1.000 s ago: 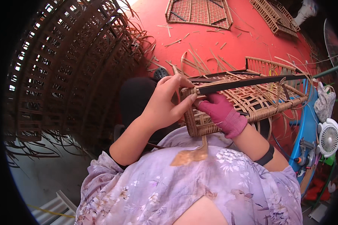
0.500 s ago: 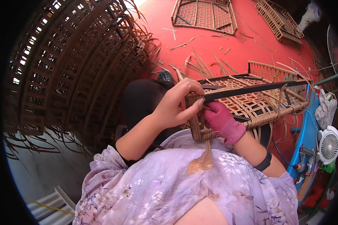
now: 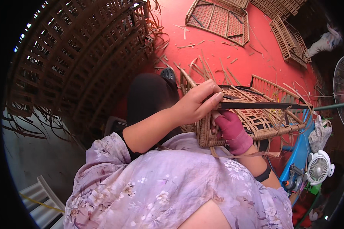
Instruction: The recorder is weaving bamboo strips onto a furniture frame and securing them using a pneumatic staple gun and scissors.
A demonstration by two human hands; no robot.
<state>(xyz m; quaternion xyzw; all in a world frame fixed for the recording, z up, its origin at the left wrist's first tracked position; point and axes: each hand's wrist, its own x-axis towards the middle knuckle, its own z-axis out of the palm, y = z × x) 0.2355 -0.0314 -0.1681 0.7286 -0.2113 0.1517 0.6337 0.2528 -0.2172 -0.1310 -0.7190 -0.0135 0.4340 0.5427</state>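
A wicker frame [image 3: 252, 121], woven from tan strips over black bars, lies across my lap and reaches to the right. Over its near left corner my bare left hand [image 3: 200, 100] is closed, thumb and forefinger pressed together at the end of a long black bar [image 3: 263, 105]. Just below, my right hand [image 3: 232, 131], in a pink glove with bare fingertips, wraps round the wrapped corner edge from inside. Whether either hand also pinches a strip is hidden. A loose tan strip [image 3: 252, 155] comes from under that corner and runs rightward past my right wrist.
Tall stacked brown wicker panels [image 3: 76, 65] stand at the left. Strip offcuts litter the red floor [image 3: 179, 36], where another wicker frame [image 3: 218, 21] lies. At the right are a blue bench [image 3: 300, 147], a small white fan [image 3: 319, 168] and a large fan [image 3: 343, 95].
The loose strip hung down over my lap and now stretches to the right. My left fingers have drawn closer together at the corner. The whole view has tilted and shifted slightly.
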